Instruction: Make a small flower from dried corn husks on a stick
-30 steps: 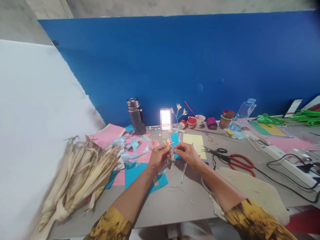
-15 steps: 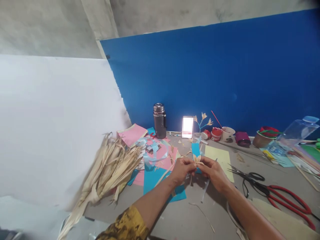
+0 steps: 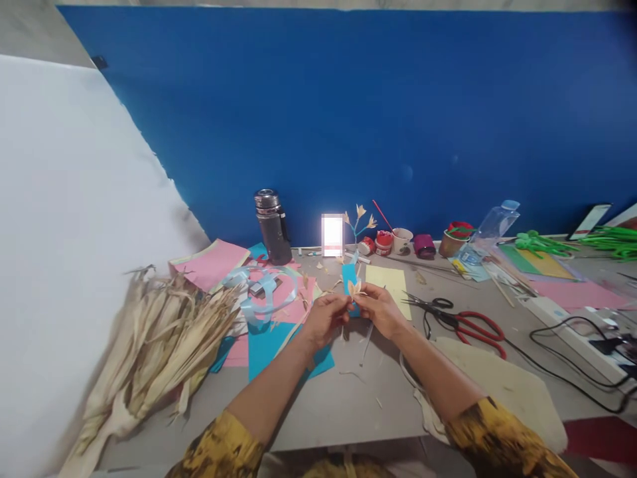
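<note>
Both hands meet above the middle of the grey table. My right hand (image 3: pixel 381 311) pinches a small pale husk flower (image 3: pixel 354 290) whose pointed petals face up. Close against it on the left, my left hand (image 3: pixel 326 317) has its fingers pressed together at the flower's base; a thin stem seems to hang beneath. A blue paper strip (image 3: pixel 349 273) lies behind the flower. Farther back stands a blue-stemmed branch (image 3: pixel 356 229) with several similar husk flowers. Large bundles of dry husks (image 3: pixel 164 352) lie at the left.
Scissors with red handles (image 3: pixel 480 325) and a smaller black pair lie to the right. Behind are a dark thermos (image 3: pixel 273 229), paint jars (image 3: pixel 383 243), a paper cup (image 3: pixel 402 240) and a clear bottle (image 3: pixel 492 229). A power strip (image 3: pixel 572 332) with cables sits far right.
The view has turned right and down, so the table things appear farther left and more of the right side shows. Both hands stay together at the flower.
</note>
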